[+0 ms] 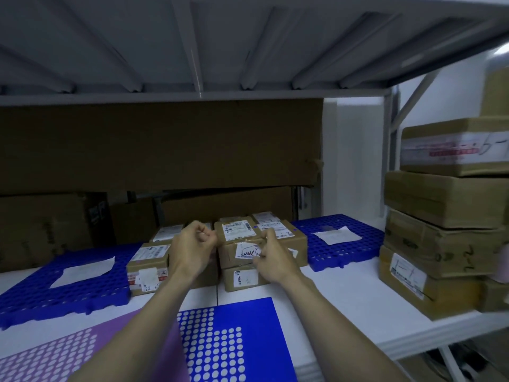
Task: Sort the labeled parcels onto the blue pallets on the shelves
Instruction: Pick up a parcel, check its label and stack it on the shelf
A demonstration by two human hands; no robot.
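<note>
Right hand grip: fingers on parcel | left hand curled, empty

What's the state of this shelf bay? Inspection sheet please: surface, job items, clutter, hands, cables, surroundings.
Surface: white shelf, blue dotted sheet at its front edge.
Job's things: left blue pallet and right blue pallet each carry one white paper; labeled parcels stacked between them.
Clutter: taller carton stack at right.
Grippers: left hand curled beside the stack, grip unclear; right hand pinches the front parcel's label.
Cables: nothing seen.
Surroundings: grey shelf underside above, large brown cartons behind.
</note>
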